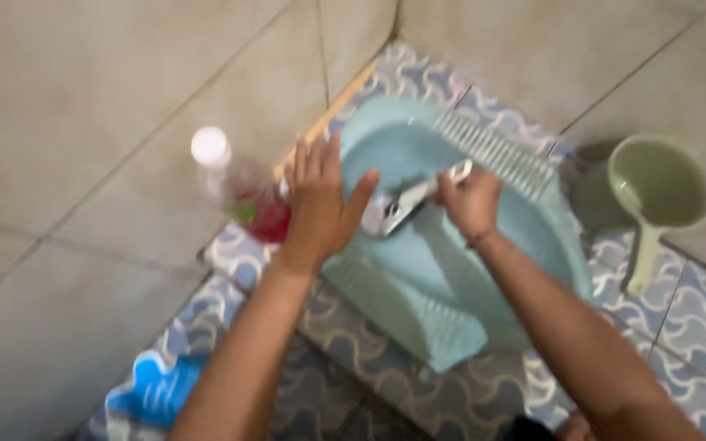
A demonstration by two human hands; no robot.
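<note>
Head view: pale-green squat toilet [443, 278] set into wave-patterned blue-grey floor tiles [696, 318], plain beige wall tiles [83, 122] beyond. Right hand [471, 200] closed around white brush handle [418, 196] inside the bowl; left hand [320, 200] spread open, holding nothing, over the rim beside clear bottle [234, 184] with red liquid. Green dipper [659, 192] on the floor at right.
</note>
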